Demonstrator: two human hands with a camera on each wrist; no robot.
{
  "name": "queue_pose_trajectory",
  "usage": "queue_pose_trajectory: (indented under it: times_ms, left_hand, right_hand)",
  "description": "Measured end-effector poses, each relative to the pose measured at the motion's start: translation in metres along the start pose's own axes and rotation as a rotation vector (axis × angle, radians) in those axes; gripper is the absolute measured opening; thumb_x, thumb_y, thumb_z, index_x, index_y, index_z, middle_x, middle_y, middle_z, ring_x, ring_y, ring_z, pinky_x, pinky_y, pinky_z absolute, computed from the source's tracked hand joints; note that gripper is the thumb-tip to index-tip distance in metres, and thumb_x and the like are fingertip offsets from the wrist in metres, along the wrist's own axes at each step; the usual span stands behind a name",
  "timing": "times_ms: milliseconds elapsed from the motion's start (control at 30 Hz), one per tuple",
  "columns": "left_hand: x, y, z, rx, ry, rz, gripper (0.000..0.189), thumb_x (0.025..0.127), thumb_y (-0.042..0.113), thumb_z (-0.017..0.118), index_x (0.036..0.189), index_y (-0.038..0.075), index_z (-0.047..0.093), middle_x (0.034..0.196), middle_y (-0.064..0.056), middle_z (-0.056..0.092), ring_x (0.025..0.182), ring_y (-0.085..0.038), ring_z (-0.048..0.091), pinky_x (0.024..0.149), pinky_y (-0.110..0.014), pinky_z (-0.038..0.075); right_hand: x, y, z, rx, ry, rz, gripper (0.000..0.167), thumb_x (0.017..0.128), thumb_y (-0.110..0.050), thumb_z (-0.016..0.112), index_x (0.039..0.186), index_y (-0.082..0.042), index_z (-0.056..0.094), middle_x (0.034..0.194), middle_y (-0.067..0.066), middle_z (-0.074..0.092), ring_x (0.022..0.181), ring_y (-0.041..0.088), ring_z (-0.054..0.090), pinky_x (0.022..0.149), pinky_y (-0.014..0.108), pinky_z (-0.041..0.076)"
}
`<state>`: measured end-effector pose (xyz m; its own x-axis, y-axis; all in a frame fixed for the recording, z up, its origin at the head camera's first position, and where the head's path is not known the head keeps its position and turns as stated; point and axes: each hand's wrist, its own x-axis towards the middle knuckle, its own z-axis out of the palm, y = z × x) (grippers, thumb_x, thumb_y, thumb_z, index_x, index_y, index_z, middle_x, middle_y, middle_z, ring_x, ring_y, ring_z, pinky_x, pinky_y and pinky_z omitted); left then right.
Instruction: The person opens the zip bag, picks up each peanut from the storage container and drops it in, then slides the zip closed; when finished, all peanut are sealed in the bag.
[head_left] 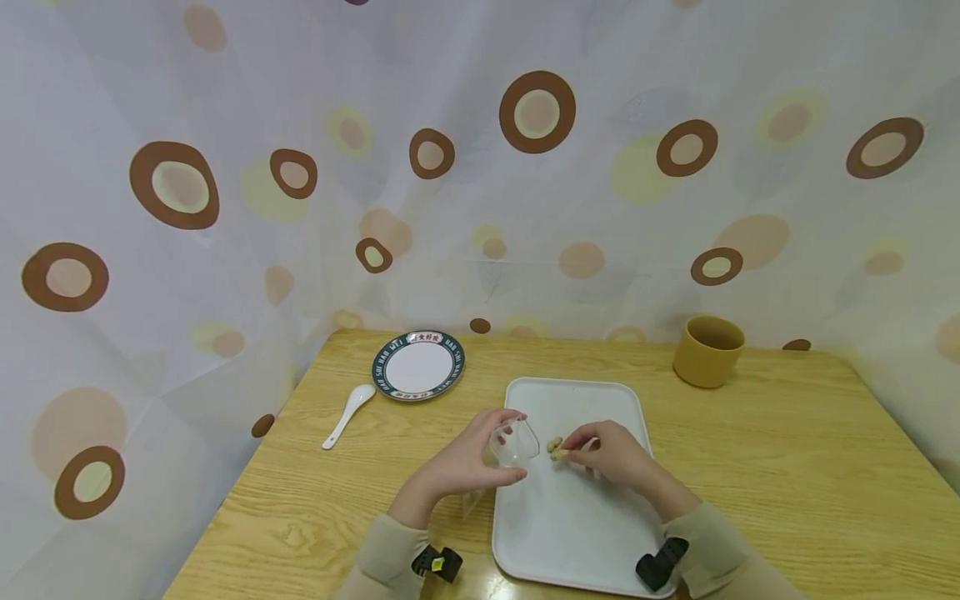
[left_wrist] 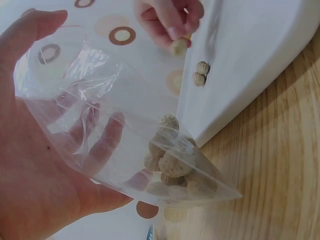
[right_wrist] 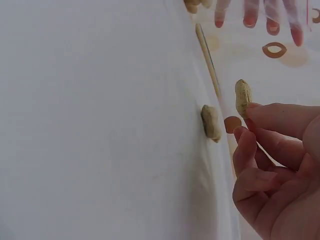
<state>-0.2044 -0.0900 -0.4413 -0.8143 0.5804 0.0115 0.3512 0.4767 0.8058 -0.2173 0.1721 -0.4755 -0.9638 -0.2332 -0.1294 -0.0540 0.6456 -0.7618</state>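
Wooden desk (head_left: 787, 467) carries a white rectangular tray (head_left: 577, 533); over it, the right grip (head_left: 611, 454) pinches one tan in-shell peanut (right_wrist: 243, 95), long axis pointing leftward, to the clear plastic bag (head_left: 517, 446) in the left grip (head_left: 472, 458).

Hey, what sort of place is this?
Probably a small indoor setup, perhaps staged for filming: a wood-grain table stands before a circle-patterned sheet, with a green-rimmed plate and a white soup spoon laid on the tabletop.
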Motion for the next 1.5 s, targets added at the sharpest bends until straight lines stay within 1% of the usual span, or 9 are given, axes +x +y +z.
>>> queue_pose_trajectory:
  times_ms: [167, 300, 400, 600, 800, 1000, 1133, 1300, 1500]
  left_hand:
    - [0.0, 0.002, -0.001, -0.003, -0.004, -0.012, 0.074, 0.083, 0.036, 0.074, 0.147, 0.02, 0.04, 0.146, -0.009, 0.041, 0.126, -0.022, 0.047, 0.105, -0.049, 0.042]
    - [0.001, 0.002, 0.0, 0.001, -0.005, -0.023, 0.074, 0.083, 0.037, 0.074, 0.147, 0.022, 0.04, 0.144, -0.009, 0.042, 0.125, -0.022, 0.048, 0.103, -0.048, 0.043]
    - [0.001, 0.002, 0.001, 0.005, -0.008, -0.022, 0.074, 0.083, 0.038, 0.074, 0.147, 0.023, 0.04, 0.145, -0.01, 0.042, 0.125, -0.023, 0.048, 0.103, -0.048, 0.044]
    - [0.002, 0.001, 0.001, -0.003, -0.017, -0.01, 0.074, 0.083, 0.037, 0.074, 0.146, 0.022, 0.04, 0.144, -0.012, 0.041, 0.124, -0.023, 0.048, 0.102, -0.048, 0.044]
    - [0.003, 0.001, 0.002, 0.004, -0.016, -0.012, 0.074, 0.082, 0.037, 0.075, 0.146, 0.023, 0.04, 0.141, -0.008, 0.042, 0.121, -0.021, 0.049, 0.1, -0.045, 0.045]
    - [0.003, 0.002, 0.002, 0.004, -0.016, -0.015, 0.075, 0.082, 0.038, 0.075, 0.146, 0.022, 0.04, 0.141, -0.008, 0.042, 0.122, -0.021, 0.048, 0.101, -0.047, 0.045]
    - [0.003, 0.003, 0.002, -0.002, -0.015, -0.017, 0.074, 0.082, 0.037, 0.075, 0.145, 0.022, 0.04, 0.14, -0.005, 0.043, 0.122, -0.021, 0.048, 0.102, -0.047, 0.045]
    - [0.003, 0.002, 0.003, 0.001, -0.017, -0.007, 0.073, 0.083, 0.037, 0.075, 0.145, 0.021, 0.04, 0.14, -0.007, 0.043, 0.123, -0.022, 0.048, 0.101, -0.046, 0.045]
    - [0.002, -0.001, 0.001, 0.011, -0.003, -0.001, 0.073, 0.083, 0.036, 0.074, 0.146, 0.019, 0.04, 0.144, -0.013, 0.042, 0.124, -0.025, 0.048, 0.101, -0.048, 0.044]
  right_hand:
    - [-0.004, -0.013, -0.011, 0.074, 0.016, -0.027, 0.015, 0.09, -0.017, 0.072, 0.102, -0.01, 0.075, 0.096, 0.003, 0.07, 0.069, 0.016, 0.058, 0.062, 0.028, 0.048]
    - [-0.011, -0.028, -0.019, 0.143, 0.021, -0.036, 0.02, 0.091, -0.02, 0.071, 0.106, -0.008, 0.073, 0.099, 0.009, 0.071, 0.072, 0.018, 0.058, 0.063, 0.028, 0.049]
    - [-0.016, -0.039, -0.022, 0.181, 0.022, -0.054, 0.023, 0.091, -0.021, 0.071, 0.108, -0.006, 0.072, 0.098, 0.012, 0.071, 0.072, 0.018, 0.057, 0.061, 0.027, 0.047]
    - [-0.022, -0.056, -0.025, 0.228, 0.021, -0.104, 0.024, 0.091, -0.021, 0.071, 0.108, -0.004, 0.072, 0.09, 0.006, 0.07, 0.071, 0.02, 0.058, 0.06, 0.025, 0.047]
    - [-0.027, -0.067, -0.023, 0.248, 0.019, -0.137, 0.023, 0.092, -0.019, 0.07, 0.108, -0.002, 0.071, 0.09, 0.008, 0.069, 0.071, 0.019, 0.059, 0.061, 0.025, 0.048]
    - [-0.029, -0.075, -0.018, 0.236, 0.02, -0.16, 0.021, 0.091, -0.017, 0.071, 0.106, -0.003, 0.072, 0.092, 0.01, 0.069, 0.075, 0.027, 0.061, 0.061, 0.024, 0.049]
    - [-0.03, -0.077, -0.015, 0.227, 0.021, -0.177, 0.02, 0.09, -0.015, 0.071, 0.107, -0.004, 0.072, 0.092, 0.009, 0.069, 0.074, 0.026, 0.062, 0.06, 0.023, 0.047]
    - [-0.03, -0.072, -0.014, 0.198, 0.038, -0.191, 0.02, 0.091, -0.011, 0.07, 0.109, -0.003, 0.071, 0.094, 0.011, 0.07, 0.072, 0.023, 0.063, 0.059, 0.024, 0.047]
    - [-0.022, -0.056, -0.012, 0.066, 0.118, -0.19, 0.019, 0.089, -0.007, 0.07, 0.108, -0.007, 0.071, 0.09, 0.004, 0.07, 0.066, 0.014, 0.058, 0.056, 0.024, 0.046]
